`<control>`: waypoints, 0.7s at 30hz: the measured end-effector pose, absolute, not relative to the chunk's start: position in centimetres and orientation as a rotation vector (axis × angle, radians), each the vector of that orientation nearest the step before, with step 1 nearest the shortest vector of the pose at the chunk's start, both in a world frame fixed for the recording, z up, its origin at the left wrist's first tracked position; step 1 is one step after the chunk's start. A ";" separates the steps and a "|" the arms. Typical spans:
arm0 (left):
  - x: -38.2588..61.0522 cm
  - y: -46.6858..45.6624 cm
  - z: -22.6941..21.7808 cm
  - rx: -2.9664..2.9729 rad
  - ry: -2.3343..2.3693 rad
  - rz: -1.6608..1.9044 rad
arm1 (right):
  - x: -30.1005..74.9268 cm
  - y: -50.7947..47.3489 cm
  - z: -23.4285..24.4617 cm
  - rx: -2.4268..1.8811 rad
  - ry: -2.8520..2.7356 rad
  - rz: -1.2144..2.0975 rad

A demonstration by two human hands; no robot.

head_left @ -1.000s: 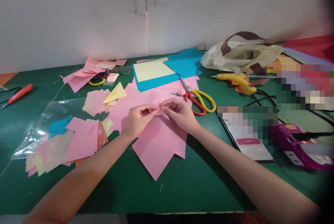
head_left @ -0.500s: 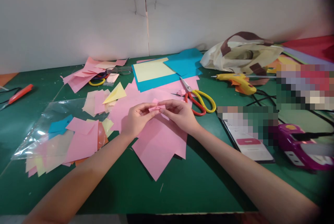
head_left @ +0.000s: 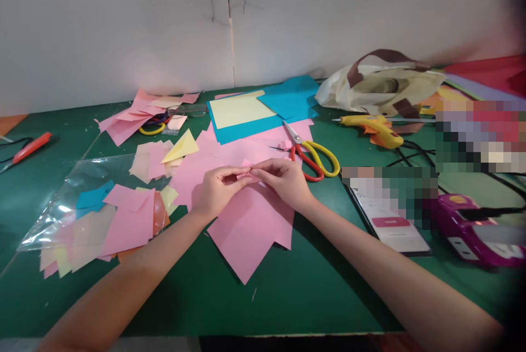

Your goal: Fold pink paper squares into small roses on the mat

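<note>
your left hand (head_left: 216, 188) and right hand (head_left: 283, 179) are both pinched closed on the small pink folded piece (head_left: 245, 170), just left of the scissors (head_left: 314, 156), over the loose pink sheets (head_left: 250, 226). squeeze unevenly and, i think, the tiny crease could skew or tear.

Looks like a craft corner: green worktop (head_left: 312, 286) strewn with coloured paper squares (head_left: 250, 231), yellow-handled scissors (head_left: 318, 159), a glue gun (head_left: 372, 126) and a cloth bag (head_left: 382, 92), all up against a plain white wall (head_left: 123, 23).
</note>
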State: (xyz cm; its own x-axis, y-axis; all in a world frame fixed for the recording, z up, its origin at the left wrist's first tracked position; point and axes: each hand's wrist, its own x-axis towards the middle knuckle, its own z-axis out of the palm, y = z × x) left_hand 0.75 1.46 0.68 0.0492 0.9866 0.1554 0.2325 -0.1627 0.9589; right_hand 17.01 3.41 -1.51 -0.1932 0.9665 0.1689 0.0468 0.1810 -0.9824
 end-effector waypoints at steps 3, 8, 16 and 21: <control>0.6 1.4 0.4 1.529 1.302 1.193 | 17.1 3.5 -1.6 -1.011 -1.484 1.199; 0.5 1.5 -0.2 1.592 1.279 1.253 | 17.1 3.7 -1.7 -0.997 -1.459 1.279; 0.4 1.4 -0.2 1.586 1.245 1.279 | 17.1 3.7 -1.6 -1.027 -1.478 1.258; 0.4 1.6 -0.4 1.541 1.224 1.227 | 17.0 3.6 -1.4 -0.982 -1.503 1.259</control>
State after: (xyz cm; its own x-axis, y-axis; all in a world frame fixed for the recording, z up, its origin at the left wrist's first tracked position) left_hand 0.36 1.57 -0.38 0.0614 0.9770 0.2043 0.2017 -0.2126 0.9561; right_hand 17.04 3.59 -1.43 -0.2648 0.9526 0.1501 0.0195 0.1609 -0.9868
